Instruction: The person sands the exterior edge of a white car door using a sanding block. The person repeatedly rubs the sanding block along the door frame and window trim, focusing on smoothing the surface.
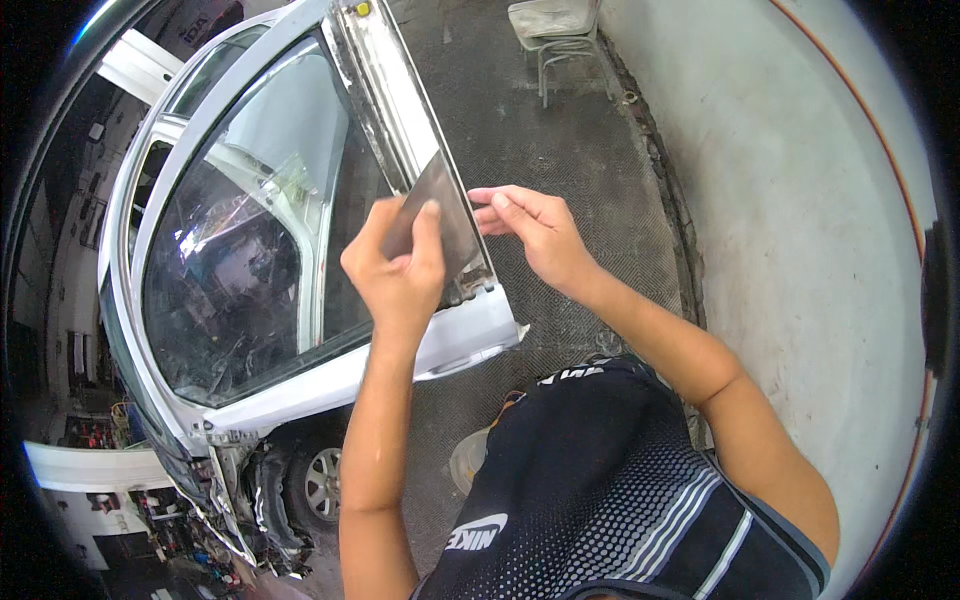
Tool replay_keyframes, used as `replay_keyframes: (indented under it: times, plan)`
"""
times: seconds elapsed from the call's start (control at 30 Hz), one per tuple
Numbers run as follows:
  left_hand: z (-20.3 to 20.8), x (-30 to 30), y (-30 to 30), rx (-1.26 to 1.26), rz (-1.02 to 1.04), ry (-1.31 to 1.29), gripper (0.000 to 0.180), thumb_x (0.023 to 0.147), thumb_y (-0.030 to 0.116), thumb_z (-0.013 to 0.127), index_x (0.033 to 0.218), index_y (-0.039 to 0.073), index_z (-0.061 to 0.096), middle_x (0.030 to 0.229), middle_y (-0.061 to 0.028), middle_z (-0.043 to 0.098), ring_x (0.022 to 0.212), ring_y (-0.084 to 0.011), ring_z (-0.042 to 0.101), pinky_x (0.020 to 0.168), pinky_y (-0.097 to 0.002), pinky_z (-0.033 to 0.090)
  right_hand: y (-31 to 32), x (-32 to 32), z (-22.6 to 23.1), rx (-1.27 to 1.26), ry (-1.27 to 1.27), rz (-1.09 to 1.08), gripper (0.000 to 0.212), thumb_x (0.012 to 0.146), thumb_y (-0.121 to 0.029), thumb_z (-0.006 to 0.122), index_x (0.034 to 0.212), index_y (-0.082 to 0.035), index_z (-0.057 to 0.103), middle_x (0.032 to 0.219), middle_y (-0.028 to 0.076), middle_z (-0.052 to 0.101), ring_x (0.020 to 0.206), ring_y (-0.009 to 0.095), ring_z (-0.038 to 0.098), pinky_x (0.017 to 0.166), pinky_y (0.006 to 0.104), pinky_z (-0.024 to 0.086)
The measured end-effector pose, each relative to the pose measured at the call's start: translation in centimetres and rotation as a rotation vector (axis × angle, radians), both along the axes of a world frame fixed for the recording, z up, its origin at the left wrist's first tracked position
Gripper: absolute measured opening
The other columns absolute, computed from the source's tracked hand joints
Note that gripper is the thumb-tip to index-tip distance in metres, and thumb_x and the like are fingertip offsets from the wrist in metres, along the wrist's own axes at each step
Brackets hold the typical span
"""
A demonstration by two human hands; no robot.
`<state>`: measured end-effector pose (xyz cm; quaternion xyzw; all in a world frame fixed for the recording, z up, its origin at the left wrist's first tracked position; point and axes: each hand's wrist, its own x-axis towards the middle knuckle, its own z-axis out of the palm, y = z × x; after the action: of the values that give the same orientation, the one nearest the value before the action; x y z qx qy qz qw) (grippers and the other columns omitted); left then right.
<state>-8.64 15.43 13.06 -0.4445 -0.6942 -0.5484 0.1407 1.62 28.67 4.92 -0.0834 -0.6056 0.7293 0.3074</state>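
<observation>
Setting: we stand in a workshop bay on a dark ribbed floor [560, 150], with a pale plastered wall [800, 200] on our right and a metal-framed chair [555, 30] at the far end.

Work object: a white car door [300, 260] swung open in front of us, its window glass [240, 250] dark, its rear upright frame [395, 100] stripped to bare, scuffed metal.

Piece in hand: a dark grey sheet of film or trim [440, 215], thin and flat, lying against the lower part of that upright, just above the door's top corner.

Left hand [398, 270]: closed in a loose fist, thumb pressed up on the near face of the sheet, pinning its left edge.

Right hand [535, 230]: mostly open, fingers extended leftward; the fingertips [485, 200] pinch or touch the sheet's upper right edge. We cannot tell whether they grip it or only steady it.

Step, as we judge it: the sheet is being set or peeled along the pillar, both hands on opposite edges.

Next move calls for: even tension across the two edges, and keeping the sheet flat and square to the frame.

Relative position: the sheet sits between our hands, touching both, at chest height, well above the front wheel [320, 485] seen below.
</observation>
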Motion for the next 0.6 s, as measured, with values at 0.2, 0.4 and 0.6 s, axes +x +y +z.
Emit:
replay_keyframes:
  times: [0.2,0.4,0.6]
  plan:
    - [-1.2,-0.2,-0.9,0.028,0.028,0.033,0.008,0.088,0.004,0.074,0.091,-0.003,0.070,0.073,-0.0111,0.072,0.067,-0.0102,0.066,0.062,-0.0276,0.051,0.1,0.3,0.5,0.012,-0.041,0.011,0.041,0.111,-0.026,0.047,0.129,0.005,0.065,0.109,0.013,0.074,0.100,0.018,0.071,0.093,0.0327,0.055]
    - [0.5,0.4,-0.9,0.025,0.054,-0.030,0.011,0.088,0.005,0.077,0.092,-0.003,0.071,0.076,-0.0098,0.073,0.069,-0.0102,0.066,0.064,-0.0261,0.052,0.5,0.9,1.3,-0.026,-0.032,0.000,0.042,0.112,-0.027,0.045,0.131,0.006,0.063,0.106,0.015,0.076,0.099,0.020,0.073,0.093,0.0340,0.057]
    - [3.2,2.0,-4.9,0.143,0.043,-0.111,0.014,0.087,0.003,0.080,0.094,-0.003,0.070,0.080,-0.0049,0.070,0.071,-0.0088,0.062,0.065,-0.0233,0.047,-0.1,1.2,3.4,0.441,-0.026,-0.308,0.036,0.095,-0.016,0.076,0.126,0.001,0.069,0.100,0.014,0.078,0.086,0.016,0.075,0.077,0.0288,0.060]
